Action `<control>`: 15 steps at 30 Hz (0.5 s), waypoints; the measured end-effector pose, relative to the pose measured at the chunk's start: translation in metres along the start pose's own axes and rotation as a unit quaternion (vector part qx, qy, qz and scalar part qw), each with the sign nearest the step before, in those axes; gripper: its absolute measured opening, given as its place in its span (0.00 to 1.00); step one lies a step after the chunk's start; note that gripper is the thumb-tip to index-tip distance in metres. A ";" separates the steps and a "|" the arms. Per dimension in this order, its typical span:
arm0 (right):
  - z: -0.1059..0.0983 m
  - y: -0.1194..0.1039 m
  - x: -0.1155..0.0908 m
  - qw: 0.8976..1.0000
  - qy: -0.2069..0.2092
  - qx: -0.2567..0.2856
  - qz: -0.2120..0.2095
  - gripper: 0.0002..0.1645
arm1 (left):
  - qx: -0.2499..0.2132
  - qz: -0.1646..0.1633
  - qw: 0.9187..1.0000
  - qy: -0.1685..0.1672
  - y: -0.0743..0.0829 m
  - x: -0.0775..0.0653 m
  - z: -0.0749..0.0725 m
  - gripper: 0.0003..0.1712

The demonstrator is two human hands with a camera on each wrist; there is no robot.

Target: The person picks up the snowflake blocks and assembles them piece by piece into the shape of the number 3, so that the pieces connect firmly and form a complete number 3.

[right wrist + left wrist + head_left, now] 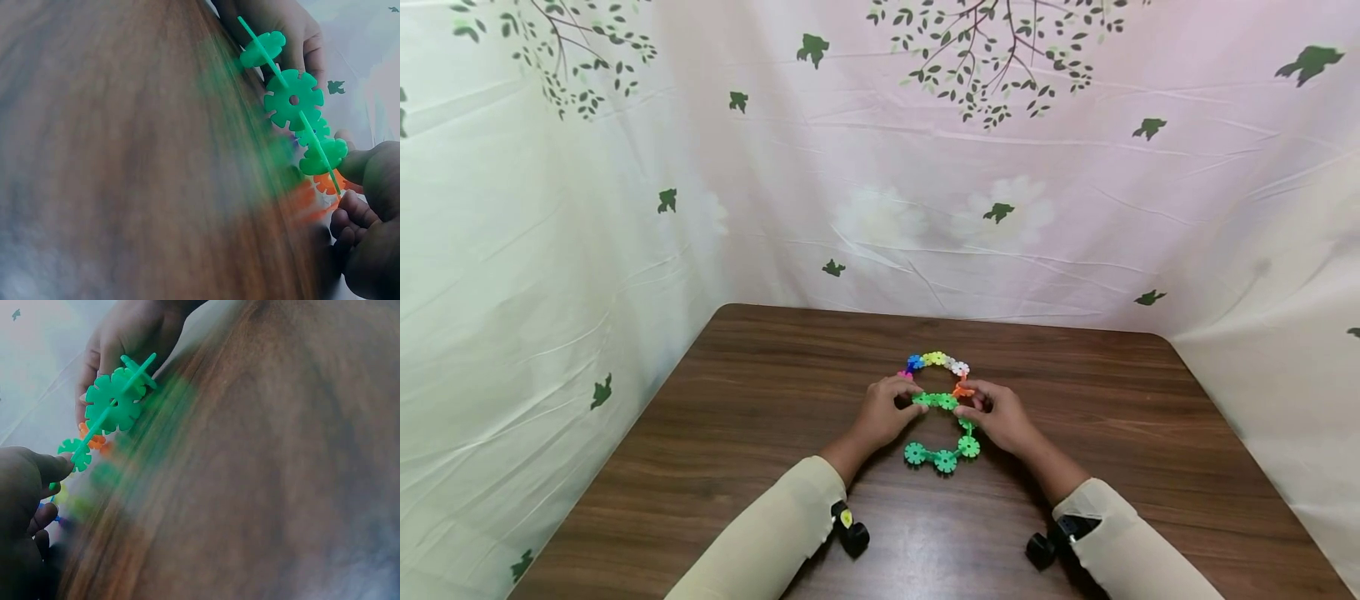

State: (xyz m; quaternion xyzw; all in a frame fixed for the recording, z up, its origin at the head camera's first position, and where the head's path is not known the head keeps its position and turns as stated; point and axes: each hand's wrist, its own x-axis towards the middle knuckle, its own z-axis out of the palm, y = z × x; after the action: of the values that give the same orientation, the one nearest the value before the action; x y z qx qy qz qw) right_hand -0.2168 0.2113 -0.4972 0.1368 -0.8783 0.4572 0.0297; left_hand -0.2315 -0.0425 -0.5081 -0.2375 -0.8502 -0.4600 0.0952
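A chain of slotted plastic flower discs lies between the two hands. Its upper part bends in a loop of pink (pixel 906 376), blue (pixel 915 362), yellow (pixel 935 358), white (pixel 960 367) and orange discs (pixel 962 390). Green discs (pixel 946 402) cross below that loop, and more green discs (pixel 968 447) curve down and back left. At the left of the crossing row, my left hand (pixel 882 408) pinches a green disc (pixel 75 454) between thumb and fingers. My right hand (pixel 1003 417) grips the chain where green meets orange, its fingertips partly hiding that joint.
The chain sits on a dark wood-grain table (pixel 760 400) with rounded far corners. A pale curtain (pixel 880 167) with printed leaves hangs behind and beside it. Black wrist devices (pixel 854 539) are strapped at both cream sleeves (pixel 775 525).
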 end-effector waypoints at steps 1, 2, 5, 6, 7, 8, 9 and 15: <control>0.000 0.000 0.000 1.000 -0.001 0.000 -0.002 0.28 | -0.001 -0.002 1.000 -0.001 0.000 0.000 0.000 0.12; 0.000 0.000 0.000 1.000 -0.002 0.000 -0.004 0.28 | -0.001 -0.003 1.000 -0.003 0.000 0.000 0.000 0.12; -0.001 0.000 0.000 1.000 -0.005 -0.001 -0.005 0.29 | -0.004 -0.008 1.000 -0.009 0.001 0.000 0.000 0.12; -0.001 0.000 0.000 1.000 -0.006 -0.001 -0.005 0.29 | -0.005 -0.010 1.000 -0.011 0.001 0.000 -0.001 0.12; -0.001 0.000 0.000 1.000 -0.007 0.000 -0.004 0.29 | -0.007 -0.013 1.000 -0.013 0.002 0.000 -0.001 0.12; -0.001 0.000 0.000 1.000 -0.008 0.001 -0.003 0.29 | -0.007 -0.016 1.000 -0.015 0.002 0.000 -0.001 0.12; -0.001 0.000 -0.001 1.000 -0.009 0.003 -0.001 0.29 | -0.007 -0.019 1.000 -0.017 0.002 0.000 -0.001 0.12; -0.001 0.001 -0.001 1.000 -0.007 0.006 0.002 0.29 | -0.006 -0.025 0.999 -0.024 0.002 0.000 -0.001 0.13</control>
State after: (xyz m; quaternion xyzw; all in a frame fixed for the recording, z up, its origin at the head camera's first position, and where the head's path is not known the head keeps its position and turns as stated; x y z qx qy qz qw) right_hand -0.2162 0.2127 -0.4976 0.1388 -0.8758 0.4617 0.0215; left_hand -0.2303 -0.0428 -0.5062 -0.2278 -0.8552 -0.4614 0.0624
